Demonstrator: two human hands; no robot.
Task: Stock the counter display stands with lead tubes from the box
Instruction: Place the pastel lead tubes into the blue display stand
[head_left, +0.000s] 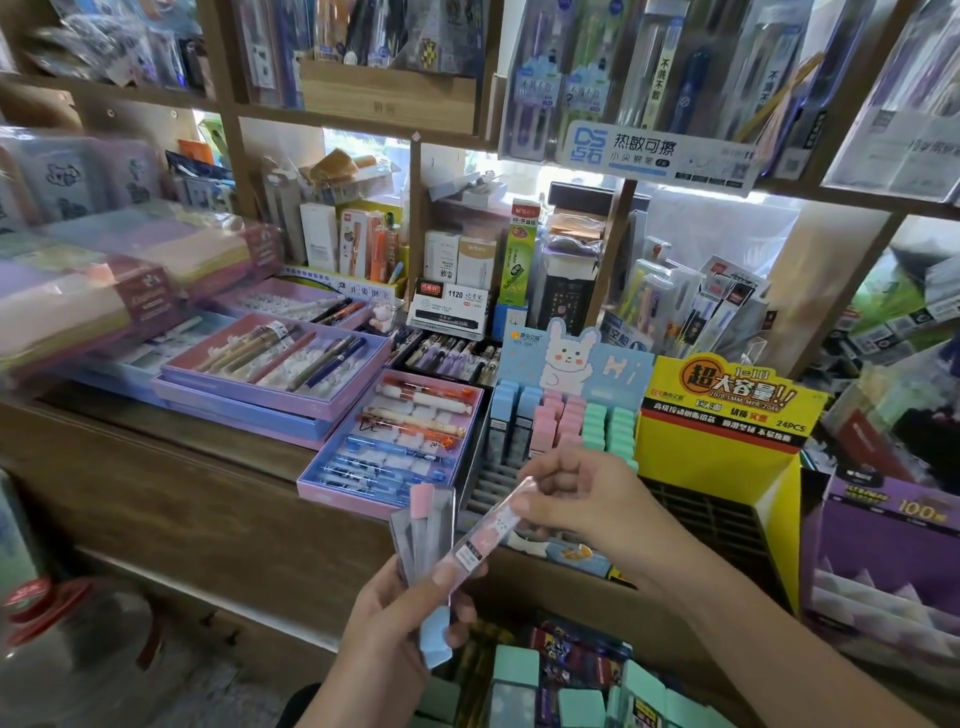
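Pink-labelled lead tube (493, 530) pinched by right hand (576, 499), crossing the bundle of tubes (423, 535) gripped in left hand (395, 623), near the counter (182, 431) front edge. Probably mid-stocking, singling one out. Next: needs lining up upright over a free slot in the rabbit stand (623, 371), just beyond.

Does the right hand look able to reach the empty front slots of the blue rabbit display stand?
Probably yes: the right hand, pinching a clear pink-labelled lead tube, is directly before those slots, nothing between.

Bright backlit shelves, blurred edges, wide-angle distortion
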